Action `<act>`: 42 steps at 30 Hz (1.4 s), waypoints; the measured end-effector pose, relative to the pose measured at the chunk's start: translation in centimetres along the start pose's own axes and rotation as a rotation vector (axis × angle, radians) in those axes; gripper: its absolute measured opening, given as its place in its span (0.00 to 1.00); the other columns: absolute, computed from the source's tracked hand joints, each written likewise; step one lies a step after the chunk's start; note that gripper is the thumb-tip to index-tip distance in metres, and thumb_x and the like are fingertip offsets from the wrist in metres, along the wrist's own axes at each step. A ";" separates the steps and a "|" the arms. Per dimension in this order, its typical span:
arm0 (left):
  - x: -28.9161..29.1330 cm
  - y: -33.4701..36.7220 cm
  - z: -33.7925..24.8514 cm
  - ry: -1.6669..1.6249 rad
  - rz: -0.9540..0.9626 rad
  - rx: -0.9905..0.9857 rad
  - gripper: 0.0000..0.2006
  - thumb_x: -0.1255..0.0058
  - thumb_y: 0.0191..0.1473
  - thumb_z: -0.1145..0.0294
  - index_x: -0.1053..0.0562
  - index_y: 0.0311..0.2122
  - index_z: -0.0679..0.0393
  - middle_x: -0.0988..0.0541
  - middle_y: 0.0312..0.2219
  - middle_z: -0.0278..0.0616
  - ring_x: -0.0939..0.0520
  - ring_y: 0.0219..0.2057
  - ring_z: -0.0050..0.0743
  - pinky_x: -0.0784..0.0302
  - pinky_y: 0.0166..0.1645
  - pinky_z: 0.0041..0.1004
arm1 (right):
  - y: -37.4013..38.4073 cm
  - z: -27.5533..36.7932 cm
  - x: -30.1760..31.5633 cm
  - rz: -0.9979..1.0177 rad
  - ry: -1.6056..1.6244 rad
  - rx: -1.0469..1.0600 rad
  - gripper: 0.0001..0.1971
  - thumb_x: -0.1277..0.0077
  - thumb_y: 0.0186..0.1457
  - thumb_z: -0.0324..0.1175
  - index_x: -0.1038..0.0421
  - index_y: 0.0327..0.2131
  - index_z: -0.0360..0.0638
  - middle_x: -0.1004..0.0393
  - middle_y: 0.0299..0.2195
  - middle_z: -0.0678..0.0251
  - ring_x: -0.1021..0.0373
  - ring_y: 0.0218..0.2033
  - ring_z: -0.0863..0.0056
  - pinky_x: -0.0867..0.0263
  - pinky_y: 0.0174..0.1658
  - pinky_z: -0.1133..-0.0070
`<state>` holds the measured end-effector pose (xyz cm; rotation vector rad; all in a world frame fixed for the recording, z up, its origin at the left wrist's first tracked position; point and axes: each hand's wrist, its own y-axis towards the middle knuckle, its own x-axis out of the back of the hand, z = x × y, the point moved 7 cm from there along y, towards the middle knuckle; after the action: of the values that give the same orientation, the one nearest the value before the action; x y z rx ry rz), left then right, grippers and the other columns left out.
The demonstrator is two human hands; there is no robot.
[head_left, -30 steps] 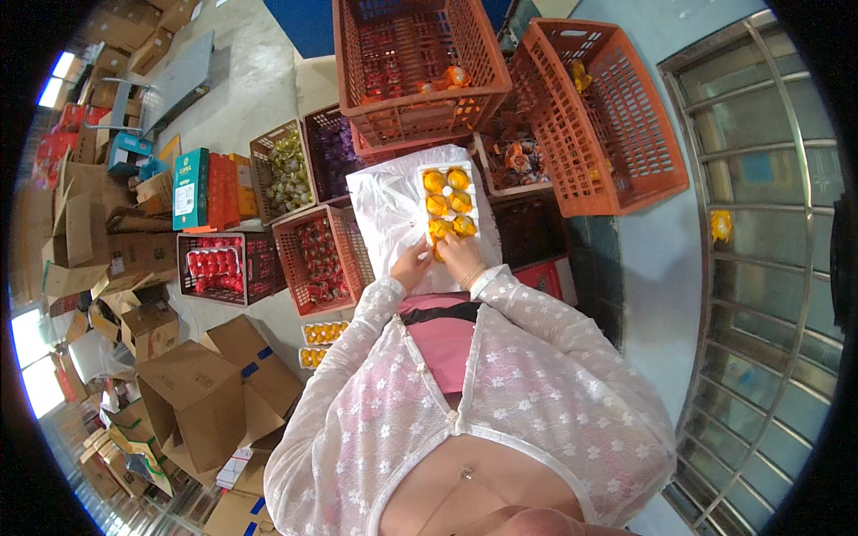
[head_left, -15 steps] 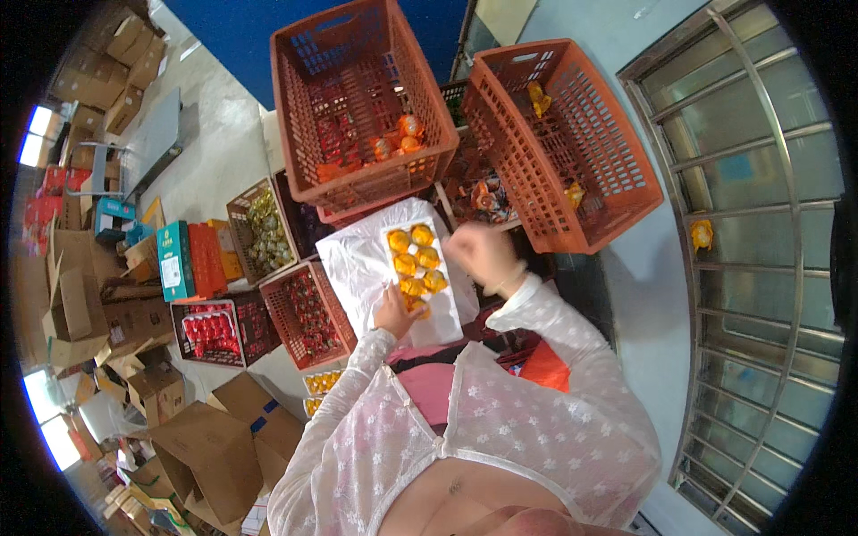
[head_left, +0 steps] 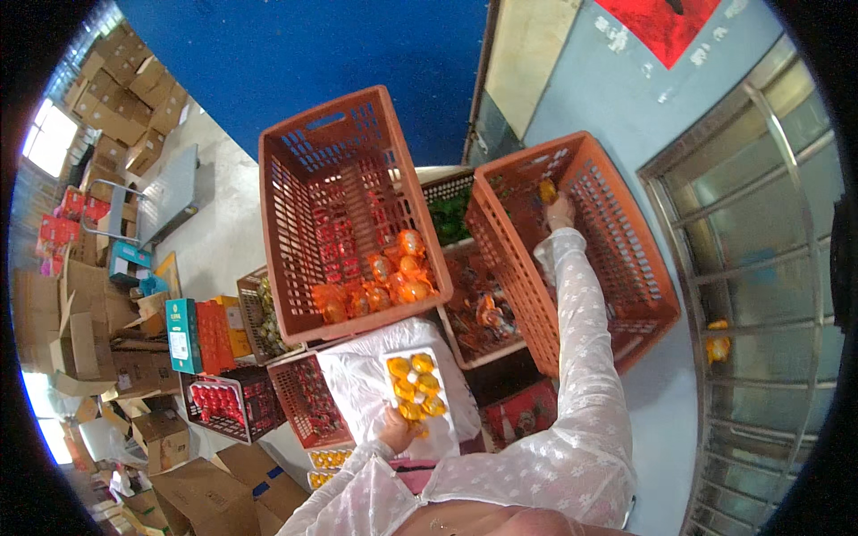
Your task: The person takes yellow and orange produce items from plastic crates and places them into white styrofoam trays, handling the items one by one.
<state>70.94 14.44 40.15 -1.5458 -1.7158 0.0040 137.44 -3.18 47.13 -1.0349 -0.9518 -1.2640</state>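
A white tray [head_left: 388, 370] with several yellow-wrapped balls [head_left: 424, 364] in its hollows lies on a white plastic-covered surface [head_left: 347, 362] in front of me. My left hand [head_left: 397, 431] grips the near left edge of this tray, its fingers beside the lowest balls. My right arm stretches into the orange-brown crate [head_left: 636, 259] at the right. Deep in that crate, at the far end, my right hand [head_left: 560, 213] has its fingers closed on a yellow-wrapped ball [head_left: 547, 189]. The fingertips are partly hidden, and the forearm covers part of the crate floor.
Another tall orange-brown crate [head_left: 353, 330] holds several orange-wrapped balls [head_left: 407, 279]. Lower crates around it hold red [head_left: 308, 402], green [head_left: 450, 214] and mixed wrapped pieces [head_left: 492, 313]. Cardboard boxes [head_left: 201, 491] lie at the left; a barred window [head_left: 760, 330] stands at the right.
My right hand has moved from beside the tray, away from me into the right crate, to the yellow-wrapped ball. My left hand stays at the tray. The view has tilted up.
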 end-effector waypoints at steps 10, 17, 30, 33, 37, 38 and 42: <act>0.8 -0.1 -0.4 -0.036 0.024 0.033 0.44 0.39 0.43 0.53 0.54 0.51 0.72 0.41 0.44 0.63 0.34 0.48 0.60 0.36 0.50 0.43 | 1.8 0.0 -1.1 0.106 0.373 -0.210 0.21 0.59 0.59 0.43 0.41 0.49 0.39 0.35 0.50 0.54 0.35 0.48 0.57 0.36 0.50 0.67; 1.4 0.6 -1.7 0.044 0.065 0.022 0.44 0.39 0.44 0.55 0.54 0.50 0.76 0.41 0.44 0.67 0.35 0.49 0.62 0.37 0.51 0.42 | -1.8 -5.0 2.7 0.272 1.132 -0.259 0.28 0.47 0.53 0.32 0.46 0.55 0.37 0.38 0.53 0.56 0.38 0.53 0.63 0.38 0.53 0.67; 0.5 2.0 -0.3 -0.049 0.083 0.001 0.46 0.46 0.48 0.47 0.54 0.58 0.72 0.48 0.52 0.72 0.44 0.55 0.69 0.46 0.59 0.45 | -38.5 1.7 13.6 0.853 1.962 0.155 0.24 0.48 0.41 0.19 0.36 0.46 0.43 0.31 0.43 0.61 0.33 0.47 0.63 0.33 0.50 0.66; 0.1 2.3 0.4 0.011 -0.063 -0.040 0.47 0.43 0.46 0.49 0.56 0.59 0.71 0.45 0.51 0.70 0.40 0.53 0.67 0.43 0.57 0.43 | -47.5 2.6 7.2 1.030 2.020 -0.088 0.22 0.46 0.46 0.23 0.36 0.47 0.41 0.31 0.45 0.61 0.33 0.47 0.63 0.33 0.50 0.66; 0.1 1.2 2.1 0.032 -0.295 -0.050 0.50 0.40 0.44 0.52 0.58 0.59 0.70 0.43 0.50 0.68 0.36 0.51 0.65 0.38 0.56 0.42 | -54.2 3.3 2.4 1.030 1.299 0.058 0.17 0.45 0.51 0.28 0.34 0.45 0.40 0.28 0.40 0.65 0.29 0.39 0.75 0.28 0.40 0.77; 0.5 0.8 0.8 -0.001 -0.278 -0.054 0.50 0.40 0.44 0.52 0.59 0.60 0.70 0.43 0.50 0.68 0.36 0.51 0.64 0.38 0.55 0.42 | -54.6 3.0 1.4 0.932 1.158 0.245 0.17 0.43 0.49 0.29 0.32 0.44 0.40 0.28 0.37 0.69 0.29 0.36 0.79 0.30 0.38 0.80; 3.1 -2.9 -2.0 -0.178 -0.417 -0.043 0.51 0.39 0.44 0.55 0.61 0.61 0.68 0.42 0.50 0.67 0.35 0.50 0.63 0.35 0.53 0.41 | -56.6 5.4 2.5 0.424 0.422 0.753 0.20 0.39 0.40 0.28 0.32 0.39 0.40 0.31 0.36 0.61 0.29 0.36 0.65 0.31 0.35 0.74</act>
<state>69.90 15.31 44.62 -1.2198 -2.1655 -0.1115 81.19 0.25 55.32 -0.3229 -0.7289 -0.6340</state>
